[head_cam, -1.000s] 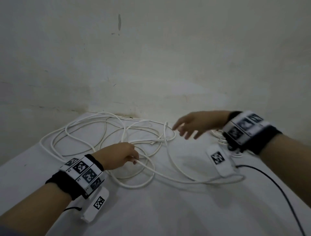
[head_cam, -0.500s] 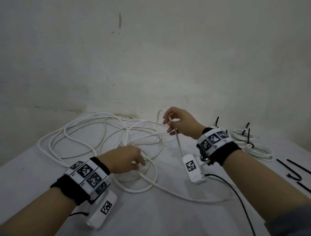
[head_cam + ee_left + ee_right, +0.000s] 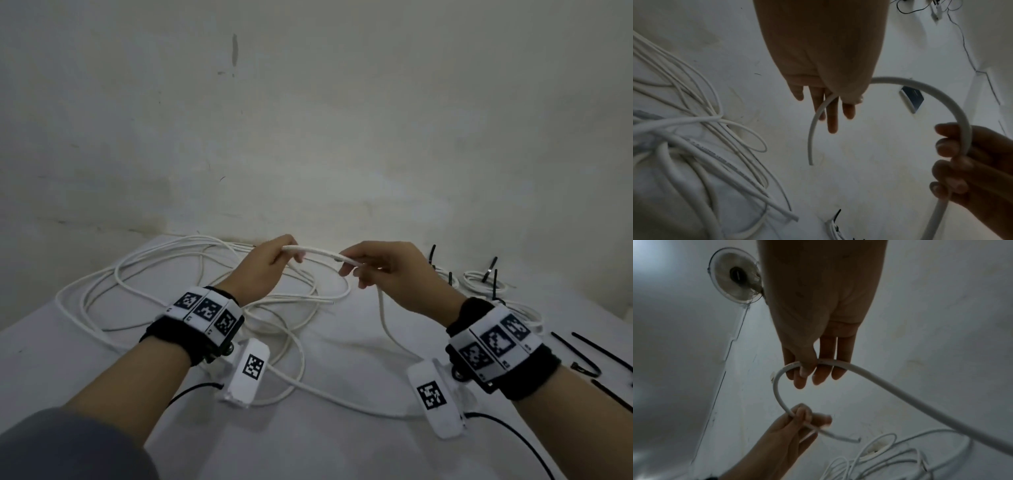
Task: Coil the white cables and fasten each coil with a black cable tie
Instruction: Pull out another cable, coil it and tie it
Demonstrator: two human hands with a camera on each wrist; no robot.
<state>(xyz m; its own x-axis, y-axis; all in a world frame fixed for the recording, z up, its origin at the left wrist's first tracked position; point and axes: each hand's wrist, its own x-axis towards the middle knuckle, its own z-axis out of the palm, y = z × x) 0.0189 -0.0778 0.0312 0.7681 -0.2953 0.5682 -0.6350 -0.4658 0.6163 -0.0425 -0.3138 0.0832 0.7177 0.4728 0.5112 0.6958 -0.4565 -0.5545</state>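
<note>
Your left hand (image 3: 265, 265) and right hand (image 3: 383, 270) each pinch the thin white round cable (image 3: 318, 253) near its end, above the desk (image 3: 325, 445); its tangled slack may snag as you coil.

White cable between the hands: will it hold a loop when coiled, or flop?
The cable holds a smooth arc between the left hand and right hand, so it is probably springy, not limp. Its free end juts out unsupported; coils will likely spring open until tied. The loose loops on the table lie wide, suggesting the same.
</note>
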